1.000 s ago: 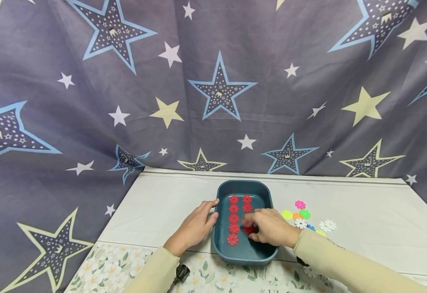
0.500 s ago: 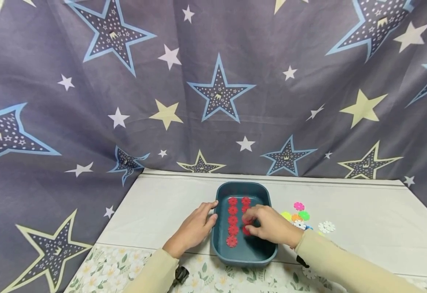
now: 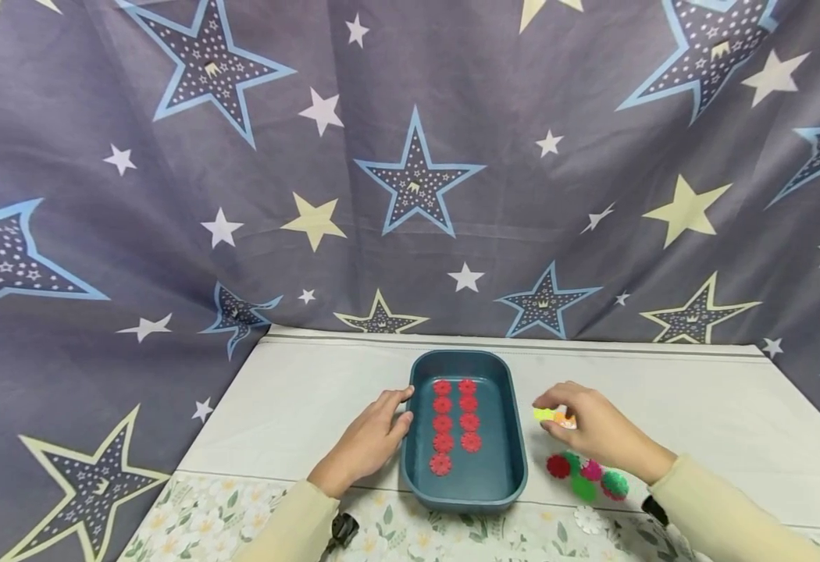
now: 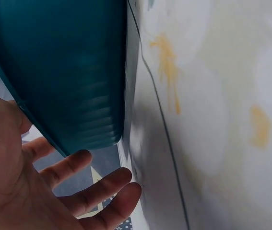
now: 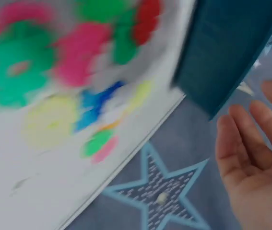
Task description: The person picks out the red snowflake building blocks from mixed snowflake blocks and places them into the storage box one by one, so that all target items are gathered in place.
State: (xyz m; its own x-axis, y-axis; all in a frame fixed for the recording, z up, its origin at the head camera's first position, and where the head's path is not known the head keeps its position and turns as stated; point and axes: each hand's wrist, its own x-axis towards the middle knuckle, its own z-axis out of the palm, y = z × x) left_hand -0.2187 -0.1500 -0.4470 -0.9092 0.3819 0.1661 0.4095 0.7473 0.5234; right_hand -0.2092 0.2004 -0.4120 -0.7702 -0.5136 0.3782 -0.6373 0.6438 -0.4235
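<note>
A dark teal bin [image 3: 497, 472] stands on the table, with red notched plastic discs [image 3: 442, 423] lying flat inside. They form two columns, the left one longer. My left hand [image 3: 368, 437] touches the bin's left rim; in the left wrist view its fingers spread loosely at the edge. To the right of the bin, my right hand [image 3: 600, 425] hovers over loose discs, thumb and fingers apart. Between them show a yellow disc [image 3: 543, 414] and an orange one. The right wrist view is blurred, but nothing appears in the fingers.
Nearer the front lie loose discs: red [image 3: 558, 467], pink [image 3: 590, 470] and green [image 3: 583, 488]. A white disc [image 3: 588, 519] rests on the floral part of the tablecloth [image 3: 396, 538]. A star-patterned curtain [image 3: 276, 156] hangs behind and to the left.
My right hand has left the bin and moved right, over the loose discs. The right column of red discs is now uncovered. My left hand stays at the rim.
</note>
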